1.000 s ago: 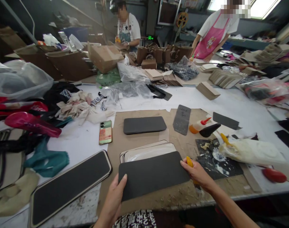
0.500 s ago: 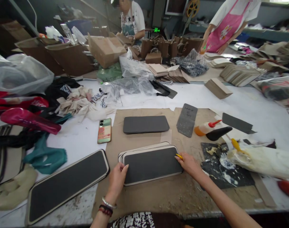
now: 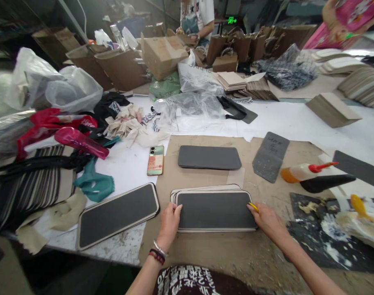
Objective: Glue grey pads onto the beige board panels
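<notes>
A dark grey rectangular panel (image 3: 216, 211) with rounded corners and a pale border lies on top of similar pale-edged pieces (image 3: 211, 188). My left hand (image 3: 171, 217) pinches its left edge, thumb on the grey face. At the right edge, my right hand (image 3: 268, 219) is closed round a thin yellow stick (image 3: 253, 207), its tip over the panel's corner; most of the stick is hidden in the fingers. A second stack of pale-bordered grey panels (image 3: 119, 215) lies to the left. Plain grey boards (image 3: 209, 157) lie just beyond my hands.
Brown cardboard (image 3: 205, 250) covers the work area. A phone (image 3: 155, 160) lies at its left. On the right are a red-tipped glue bottle (image 3: 300, 172), a marked grey template (image 3: 270, 155) and a glue-smeared black board (image 3: 337, 246). Two people stand across the table.
The view has swung left, so the scene sits further right. The panel between my hands has turned from a slant to nearly level. Both hands keep their places at its ends.
</notes>
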`<state>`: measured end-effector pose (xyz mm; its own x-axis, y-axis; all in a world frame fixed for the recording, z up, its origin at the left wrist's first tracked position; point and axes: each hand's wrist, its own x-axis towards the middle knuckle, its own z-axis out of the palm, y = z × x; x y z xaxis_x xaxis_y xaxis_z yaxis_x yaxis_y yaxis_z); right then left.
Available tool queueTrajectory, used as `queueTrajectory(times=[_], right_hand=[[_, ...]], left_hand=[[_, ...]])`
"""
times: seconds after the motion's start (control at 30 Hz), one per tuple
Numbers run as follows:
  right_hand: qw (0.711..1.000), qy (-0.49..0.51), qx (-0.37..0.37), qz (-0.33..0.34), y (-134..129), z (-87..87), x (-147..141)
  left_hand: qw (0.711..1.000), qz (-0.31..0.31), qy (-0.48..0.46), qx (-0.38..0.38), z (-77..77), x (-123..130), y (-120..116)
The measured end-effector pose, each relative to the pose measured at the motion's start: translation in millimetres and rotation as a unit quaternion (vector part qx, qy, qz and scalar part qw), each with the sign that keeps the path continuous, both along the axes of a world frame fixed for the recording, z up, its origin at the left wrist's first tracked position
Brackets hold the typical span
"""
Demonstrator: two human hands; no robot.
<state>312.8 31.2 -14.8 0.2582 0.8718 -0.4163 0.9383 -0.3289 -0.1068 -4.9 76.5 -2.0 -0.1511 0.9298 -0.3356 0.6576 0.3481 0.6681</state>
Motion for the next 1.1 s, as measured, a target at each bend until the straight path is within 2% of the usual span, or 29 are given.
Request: queueTrajectory(times=[0.23, 0.6, 0.73, 0.83, 0.97, 1.1], right_hand=[[0.999, -0.002, -0.024, -0.032, 3, 14.0, -9], [0.998, 0.016, -0.023, -0.047, 3, 22.2, -13], [0.998, -0.025, -0.007, -0.061, 1, 27.2, -12], [0.997, -0.030, -0.004, -0.066, -3, 28.3, -8], [0.998, -0.020, -0.021, -0.055, -10, 22.8, -6], [0.999, -0.028, -0.006, -0.035, -14, 15.9, -7]], left_hand=[[1.000, -0.020, 0.011, -0.010, -1.3, -3, 0], [0.995, -0.056, 0.056, -0.055, -2.2, -6, 3], [0.993, -0.076, 0.083, -0.038, -1.7, -6, 2], [0.991, -0.061, 0.118, -0.014, 0.0, -8, -1], [0.996, -0.040, 0.071, 0.030, -0.4, -12, -12], [0.998, -0.013, 0.011, 0.058, -9.9, -15, -21]])
